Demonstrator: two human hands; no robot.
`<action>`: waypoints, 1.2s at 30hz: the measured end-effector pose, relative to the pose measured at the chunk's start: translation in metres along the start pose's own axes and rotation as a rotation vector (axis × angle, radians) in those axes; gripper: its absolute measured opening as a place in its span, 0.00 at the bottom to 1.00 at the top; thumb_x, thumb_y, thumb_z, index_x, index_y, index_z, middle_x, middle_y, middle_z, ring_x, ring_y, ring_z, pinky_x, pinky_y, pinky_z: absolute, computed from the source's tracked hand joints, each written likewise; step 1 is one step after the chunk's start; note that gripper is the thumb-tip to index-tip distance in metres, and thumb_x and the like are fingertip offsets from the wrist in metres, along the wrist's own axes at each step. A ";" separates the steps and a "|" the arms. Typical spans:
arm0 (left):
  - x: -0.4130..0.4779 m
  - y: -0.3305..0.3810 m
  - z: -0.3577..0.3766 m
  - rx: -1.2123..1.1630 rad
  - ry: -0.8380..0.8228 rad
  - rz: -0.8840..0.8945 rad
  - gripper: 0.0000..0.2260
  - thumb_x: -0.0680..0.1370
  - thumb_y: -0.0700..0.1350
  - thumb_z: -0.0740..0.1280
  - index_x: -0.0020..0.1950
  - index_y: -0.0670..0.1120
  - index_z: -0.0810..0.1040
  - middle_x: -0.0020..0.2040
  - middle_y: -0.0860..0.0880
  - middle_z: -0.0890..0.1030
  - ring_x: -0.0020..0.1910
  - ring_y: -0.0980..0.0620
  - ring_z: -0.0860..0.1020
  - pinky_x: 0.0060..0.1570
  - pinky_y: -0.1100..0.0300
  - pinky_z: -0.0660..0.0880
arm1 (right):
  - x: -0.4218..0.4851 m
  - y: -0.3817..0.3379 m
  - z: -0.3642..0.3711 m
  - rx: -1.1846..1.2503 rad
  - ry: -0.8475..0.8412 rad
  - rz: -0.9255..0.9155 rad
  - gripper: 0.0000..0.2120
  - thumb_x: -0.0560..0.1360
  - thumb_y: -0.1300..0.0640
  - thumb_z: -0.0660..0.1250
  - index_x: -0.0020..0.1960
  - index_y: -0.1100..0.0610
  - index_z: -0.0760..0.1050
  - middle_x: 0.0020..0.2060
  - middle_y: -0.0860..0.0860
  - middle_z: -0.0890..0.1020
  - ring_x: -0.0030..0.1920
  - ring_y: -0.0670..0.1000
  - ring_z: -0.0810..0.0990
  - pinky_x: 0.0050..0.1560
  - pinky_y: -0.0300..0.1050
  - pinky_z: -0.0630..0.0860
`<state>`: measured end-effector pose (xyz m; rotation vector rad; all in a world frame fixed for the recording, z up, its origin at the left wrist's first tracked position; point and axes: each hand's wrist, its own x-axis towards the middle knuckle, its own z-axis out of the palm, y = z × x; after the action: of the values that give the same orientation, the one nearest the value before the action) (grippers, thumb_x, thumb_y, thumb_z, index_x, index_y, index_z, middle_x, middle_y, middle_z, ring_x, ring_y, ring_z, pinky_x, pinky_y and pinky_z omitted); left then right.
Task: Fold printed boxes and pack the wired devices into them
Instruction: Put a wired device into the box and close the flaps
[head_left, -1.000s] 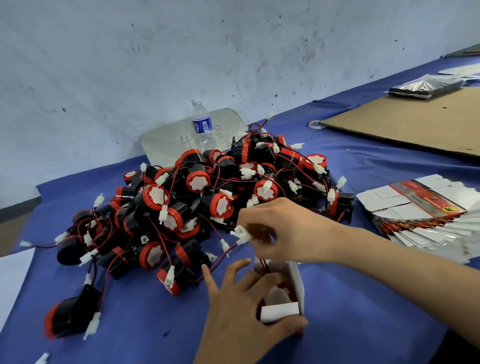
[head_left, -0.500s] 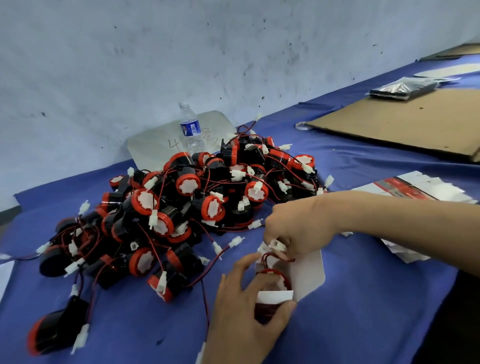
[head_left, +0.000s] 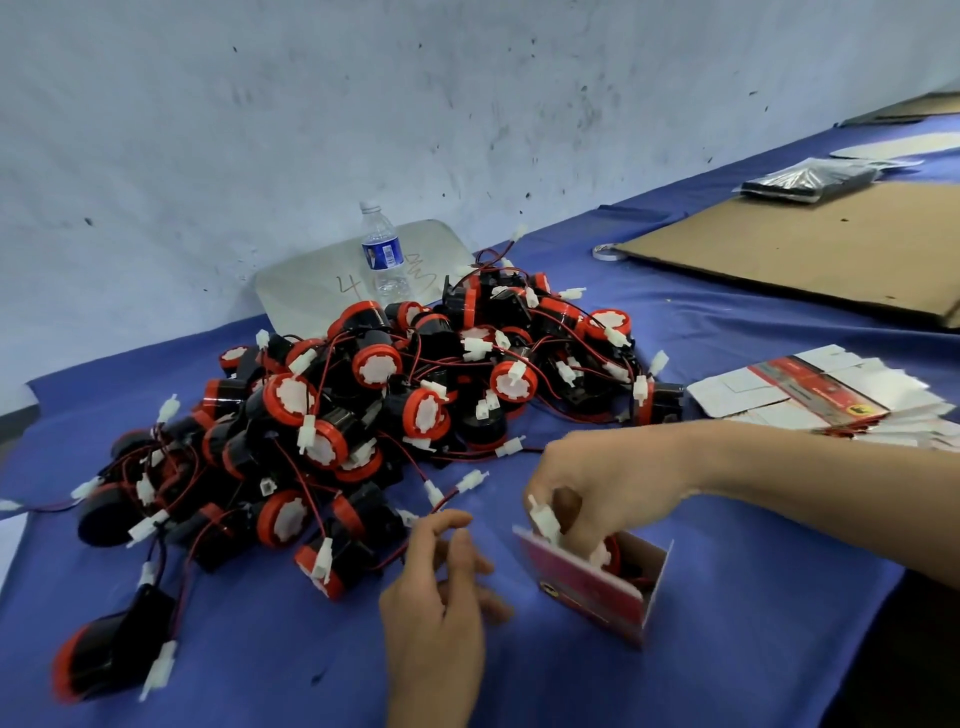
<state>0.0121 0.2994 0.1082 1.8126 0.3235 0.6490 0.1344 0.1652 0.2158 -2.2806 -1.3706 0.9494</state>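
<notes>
A red printed box (head_left: 592, 590) stands open on the blue cloth, with a red-and-black wired device partly inside it. My right hand (head_left: 608, 486) reaches into the box top, its fingers pinching the device's white connector (head_left: 543, 519) and wire. My left hand (head_left: 441, 587) hovers just left of the box, fingers loosely curled, holding nothing. A big pile of wired devices (head_left: 363, 410), black with red rims and white connectors, lies behind the hands. A fanned stack of flat printed boxes (head_left: 826, 397) sits at the right.
A water bottle (head_left: 383, 257) stands before a grey panel (head_left: 311, 291) against the wall. A brown cardboard sheet (head_left: 815, 249), a tape roll (head_left: 608, 253) and a bagged dark item (head_left: 810, 179) lie at the back right. One stray device (head_left: 111, 649) sits near left.
My left hand has let go of the box and drawn back to the left. The box now stands with its red printed side toward me, and my right hand pushes the connector down into it.
</notes>
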 end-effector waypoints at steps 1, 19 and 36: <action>-0.003 0.002 0.001 -0.057 -0.023 0.003 0.10 0.79 0.60 0.59 0.53 0.58 0.75 0.39 0.53 0.82 0.33 0.52 0.83 0.36 0.59 0.80 | -0.001 0.007 0.005 0.113 0.108 -0.022 0.07 0.70 0.67 0.70 0.38 0.56 0.78 0.29 0.47 0.82 0.31 0.43 0.79 0.38 0.41 0.79; -0.007 -0.005 0.012 0.379 -0.155 0.544 0.21 0.74 0.53 0.65 0.66 0.65 0.69 0.67 0.50 0.73 0.60 0.61 0.74 0.53 0.77 0.71 | -0.011 0.036 0.062 0.132 0.664 -0.218 0.09 0.80 0.63 0.59 0.49 0.49 0.72 0.30 0.51 0.73 0.30 0.52 0.67 0.34 0.55 0.67; -0.009 -0.001 0.012 0.335 -0.197 0.435 0.27 0.76 0.42 0.63 0.70 0.63 0.65 0.67 0.61 0.67 0.62 0.79 0.63 0.55 0.81 0.64 | -0.017 0.022 0.039 -0.405 0.274 -0.245 0.10 0.78 0.61 0.57 0.56 0.57 0.73 0.49 0.45 0.73 0.43 0.41 0.65 0.44 0.47 0.70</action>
<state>0.0119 0.2859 0.1022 2.2781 -0.1090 0.7372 0.1174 0.1371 0.1812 -2.3277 -1.7850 0.2866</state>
